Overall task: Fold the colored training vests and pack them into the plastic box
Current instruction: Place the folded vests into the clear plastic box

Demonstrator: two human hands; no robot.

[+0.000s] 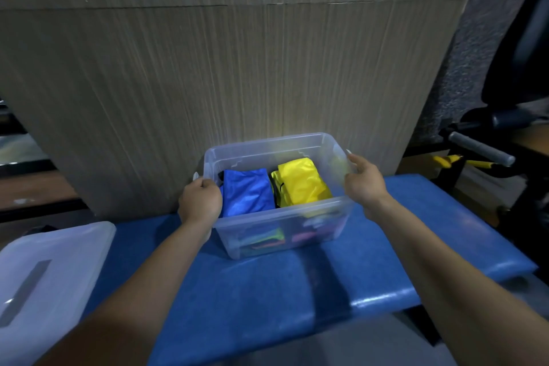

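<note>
Both hands on the plastic box (276, 224), one at each end of its rim.
Left hand (200, 202) is curled in a fist over the left rim handle; right hand (364, 183) grips the right rim, fingers bent around the edge. Box sits between them on the blue padded bench (267, 300). Inside on top: folded blue vest (246, 192) on the left, folded yellow vest (301, 181) beside it on the right, more colors under them. Clear lid (44, 276) lies at near left. Wooden panel (208, 68) stands behind.
</note>
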